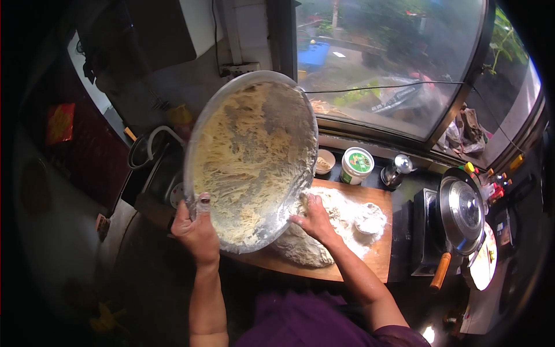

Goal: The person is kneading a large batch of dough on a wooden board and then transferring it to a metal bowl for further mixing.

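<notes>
A large metal basin (256, 160) is tilted up with its inside facing me, coated in streaks of sticky dough and flour. At its lower left rim, my left hand (197, 234) grips the edge, thumb on the inner side. My right hand (318, 219), whitened with flour, is at the lower right rim with thumb and fingers against the edge. Below and partly behind the basin, a mass of dough (303, 249) rests on a wooden board (381, 260). Loose flour (338, 197) is spread there, and a small flour-covered bowl (368, 221) lies in it.
Behind the board stand a small bowl (324, 162), a white tub (357, 165) with a green lid label and a metal pot (396, 169). To the right, a lidded pan (461, 212) sits by a stove (422, 234). A sink (173, 186) is at left, below a curved faucet (164, 130).
</notes>
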A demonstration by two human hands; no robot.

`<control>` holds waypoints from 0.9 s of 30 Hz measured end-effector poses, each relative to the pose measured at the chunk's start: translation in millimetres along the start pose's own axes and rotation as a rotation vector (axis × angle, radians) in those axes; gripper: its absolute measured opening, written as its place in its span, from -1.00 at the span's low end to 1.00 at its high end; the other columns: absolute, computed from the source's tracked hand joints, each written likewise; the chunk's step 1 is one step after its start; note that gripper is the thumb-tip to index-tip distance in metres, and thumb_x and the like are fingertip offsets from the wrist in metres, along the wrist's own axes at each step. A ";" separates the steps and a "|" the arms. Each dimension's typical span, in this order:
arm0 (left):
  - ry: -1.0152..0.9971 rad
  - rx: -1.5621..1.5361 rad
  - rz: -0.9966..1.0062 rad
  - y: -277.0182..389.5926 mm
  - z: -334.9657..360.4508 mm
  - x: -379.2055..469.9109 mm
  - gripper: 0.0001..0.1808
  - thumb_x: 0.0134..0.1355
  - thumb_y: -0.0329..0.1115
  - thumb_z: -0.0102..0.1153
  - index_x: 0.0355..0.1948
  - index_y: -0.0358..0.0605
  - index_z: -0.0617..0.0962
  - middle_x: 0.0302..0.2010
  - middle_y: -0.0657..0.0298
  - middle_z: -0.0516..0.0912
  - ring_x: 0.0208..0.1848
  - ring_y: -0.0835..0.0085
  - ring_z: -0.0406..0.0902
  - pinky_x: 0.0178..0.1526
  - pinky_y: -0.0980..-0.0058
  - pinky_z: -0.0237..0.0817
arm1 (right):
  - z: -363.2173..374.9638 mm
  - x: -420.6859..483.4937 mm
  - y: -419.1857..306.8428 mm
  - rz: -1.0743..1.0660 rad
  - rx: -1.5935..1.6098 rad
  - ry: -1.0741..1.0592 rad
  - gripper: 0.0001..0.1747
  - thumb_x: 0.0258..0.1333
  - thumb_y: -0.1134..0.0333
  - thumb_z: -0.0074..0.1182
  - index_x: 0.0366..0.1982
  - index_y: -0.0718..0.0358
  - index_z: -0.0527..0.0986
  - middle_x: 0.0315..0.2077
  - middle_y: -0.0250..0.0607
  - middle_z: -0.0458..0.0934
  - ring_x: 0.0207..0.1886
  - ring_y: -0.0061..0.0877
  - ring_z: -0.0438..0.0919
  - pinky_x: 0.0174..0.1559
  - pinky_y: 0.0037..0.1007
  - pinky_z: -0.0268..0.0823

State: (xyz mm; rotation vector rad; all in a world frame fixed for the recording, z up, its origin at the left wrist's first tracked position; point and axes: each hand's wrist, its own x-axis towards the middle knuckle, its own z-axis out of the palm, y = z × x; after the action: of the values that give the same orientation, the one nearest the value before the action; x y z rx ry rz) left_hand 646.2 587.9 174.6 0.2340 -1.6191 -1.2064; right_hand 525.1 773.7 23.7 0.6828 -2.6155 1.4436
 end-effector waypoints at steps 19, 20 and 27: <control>0.366 -0.258 -0.497 -130.5 -141.7 32.0 -0.59 0.24 -0.36 0.07 0.07 -0.38 0.43 -0.05 0.10 0.55 -0.05 0.36 0.51 0.03 0.44 0.31 | -33.4 -40.9 88.8 -0.082 -0.568 -0.513 -0.63 -0.12 0.56 -0.06 -0.15 0.33 0.40 -0.42 0.14 0.51 -0.25 0.03 0.49 -0.18 -0.06 0.30; 0.382 -0.236 -0.512 -136.4 -154.1 23.7 -0.58 0.24 -0.36 0.06 0.08 -0.38 0.42 -0.03 0.10 0.55 -0.03 0.34 0.51 0.03 0.43 0.31 | -32.6 -38.4 87.7 0.068 -0.410 -0.435 -0.61 -0.11 0.55 -0.03 -0.12 0.32 0.38 -0.46 0.10 0.50 -0.26 0.02 0.49 -0.18 -0.07 0.31; 0.490 -0.090 -0.685 -183.7 -249.7 -44.5 -0.57 0.27 -0.33 0.05 0.11 -0.35 0.41 0.02 0.08 0.54 0.02 0.31 0.50 0.05 0.37 0.31 | -22.4 -20.4 88.0 0.176 -0.403 -0.198 -0.41 -0.17 0.43 0.24 -0.01 0.20 0.32 -0.23 0.03 0.39 -0.18 0.03 0.49 -0.15 -0.13 0.36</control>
State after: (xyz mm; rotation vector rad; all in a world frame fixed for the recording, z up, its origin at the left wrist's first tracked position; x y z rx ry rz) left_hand 794.7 385.9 -13.1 1.0045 -1.0691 -1.5665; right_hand 503.6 839.3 -38.7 0.5821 -3.0538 0.8672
